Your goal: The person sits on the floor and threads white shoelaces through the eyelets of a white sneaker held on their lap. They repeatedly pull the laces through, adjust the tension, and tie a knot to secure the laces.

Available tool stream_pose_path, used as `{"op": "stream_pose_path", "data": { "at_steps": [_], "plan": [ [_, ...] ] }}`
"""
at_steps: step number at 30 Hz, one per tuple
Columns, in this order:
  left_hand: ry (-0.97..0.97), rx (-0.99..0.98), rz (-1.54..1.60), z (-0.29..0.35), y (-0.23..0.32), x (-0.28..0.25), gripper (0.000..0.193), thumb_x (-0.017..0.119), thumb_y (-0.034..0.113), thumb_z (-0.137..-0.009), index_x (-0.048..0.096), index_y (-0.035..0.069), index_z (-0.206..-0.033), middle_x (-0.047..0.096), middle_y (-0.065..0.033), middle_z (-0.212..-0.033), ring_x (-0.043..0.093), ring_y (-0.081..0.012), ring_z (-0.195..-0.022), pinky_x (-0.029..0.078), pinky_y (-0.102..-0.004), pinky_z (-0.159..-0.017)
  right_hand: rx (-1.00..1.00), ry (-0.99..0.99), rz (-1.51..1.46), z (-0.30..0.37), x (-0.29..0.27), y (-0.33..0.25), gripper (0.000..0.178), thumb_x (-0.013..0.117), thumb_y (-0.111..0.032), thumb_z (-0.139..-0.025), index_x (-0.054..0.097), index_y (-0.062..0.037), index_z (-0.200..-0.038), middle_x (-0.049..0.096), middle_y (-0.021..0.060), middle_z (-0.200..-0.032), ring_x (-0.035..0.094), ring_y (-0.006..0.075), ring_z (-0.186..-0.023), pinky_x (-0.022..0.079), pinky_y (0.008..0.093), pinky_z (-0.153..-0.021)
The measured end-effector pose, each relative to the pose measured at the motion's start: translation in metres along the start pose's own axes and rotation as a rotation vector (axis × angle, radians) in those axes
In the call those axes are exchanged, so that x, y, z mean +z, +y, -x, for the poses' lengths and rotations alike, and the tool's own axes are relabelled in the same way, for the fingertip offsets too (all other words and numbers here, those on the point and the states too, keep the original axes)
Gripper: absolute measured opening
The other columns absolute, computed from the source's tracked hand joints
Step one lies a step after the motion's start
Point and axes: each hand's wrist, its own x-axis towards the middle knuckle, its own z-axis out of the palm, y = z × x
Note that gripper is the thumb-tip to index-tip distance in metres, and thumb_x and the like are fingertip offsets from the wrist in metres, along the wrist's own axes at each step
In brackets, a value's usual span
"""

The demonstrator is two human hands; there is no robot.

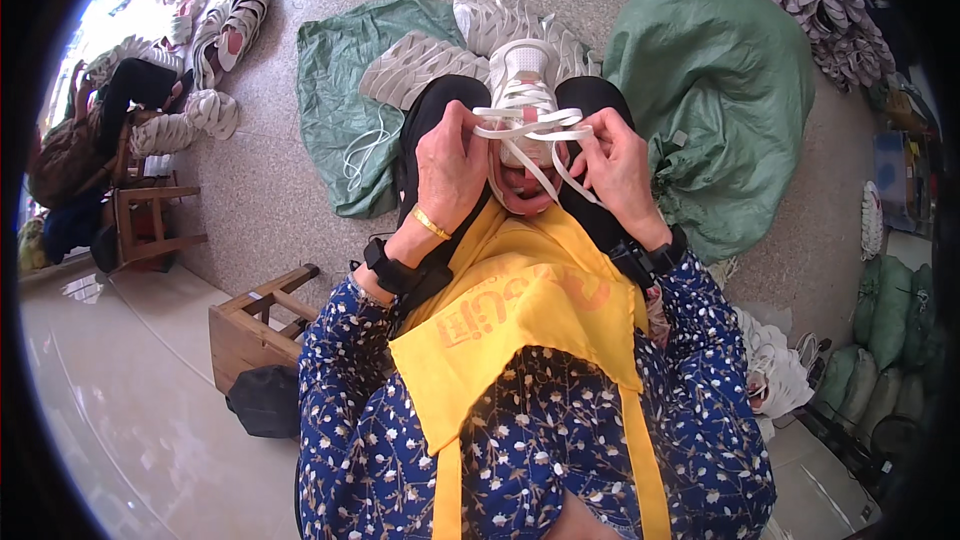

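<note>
A white shoe upper [524, 64] with a pinkish tongue and an open collar rests between my knees, its toe pointing away from me. White shoelaces [530, 130] cross in loops above its collar end. My left hand [450, 162] pinches a lace at the left side of the shoe, thumb and forefinger pressed together. On the other side my right hand [612, 162] grips the opposite lace between its fingers. A loose lace end hangs across the collar. The yellow apron [520, 300] covers my lap just below the shoe.
Stacked white uppers [412, 68] lie beyond my knees on a green sheet [345, 50], near loose laces [368, 152]. A bulging green sack [710, 90] stands at the right. Wooden stools [255, 330] and another person [90, 140] are at the left. More shoe uppers [825, 10] are piled far right.
</note>
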Motion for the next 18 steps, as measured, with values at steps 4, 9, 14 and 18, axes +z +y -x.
{"op": "stream_pose_path", "data": {
  "at_steps": [4, 9, 14, 18],
  "plan": [
    [-0.011, -0.028, 0.038, -0.001, -0.002, -0.001, 0.014, 0.062, 0.003, -0.094, 0.048, 0.002, -0.094, 0.065, -0.0199, -0.075, 0.068, -0.0411, -0.073, 0.05, -0.0441, -0.059, -0.019, 0.018, 0.038, 0.0, -0.003, 0.003, 0.015, 0.055, -0.013, -0.105, 0.052, -0.001, -0.096, 0.06, 0.0053, -0.067, 0.062, 0.0121, -0.049, 0.042, 0.0273, -0.039],
    [-0.065, -0.14, 0.214, -0.003, -0.003, -0.006, 0.007, 0.052, 0.0, -0.101, 0.049, -0.002, -0.096, 0.073, -0.0124, -0.085, 0.075, -0.0185, -0.076, 0.059, -0.0287, -0.068, 0.043, 0.065, 0.063, 0.002, -0.002, 0.001, 0.014, 0.054, -0.013, -0.105, 0.05, -0.001, -0.099, 0.06, 0.0047, -0.066, 0.061, 0.0122, -0.047, 0.041, 0.0271, -0.038],
    [-0.139, -0.169, 0.279, -0.006, -0.003, -0.016, 0.009, 0.054, 0.002, -0.102, 0.048, -0.001, -0.097, 0.072, -0.011, -0.086, 0.074, -0.0163, -0.078, 0.058, -0.0276, -0.068, 0.011, 0.035, 0.071, 0.0, -0.003, 0.0, 0.013, 0.054, -0.013, -0.105, 0.052, -0.0005, -0.1, 0.066, 0.0064, -0.073, 0.061, 0.0115, -0.047, 0.041, 0.0263, -0.038],
    [-0.05, -0.141, 0.243, 0.002, 0.0, -0.015, 0.017, 0.065, 0.002, -0.096, 0.048, 0.0, -0.098, 0.069, -0.0071, -0.08, 0.071, -0.0133, -0.078, 0.057, -0.0259, -0.068, 0.054, 0.029, 0.019, -0.003, -0.004, -0.002, 0.016, 0.06, -0.014, -0.102, 0.056, 0.0007, -0.099, 0.07, 0.0092, -0.078, 0.062, 0.0115, -0.049, 0.042, 0.0271, -0.04]
  ]
}}
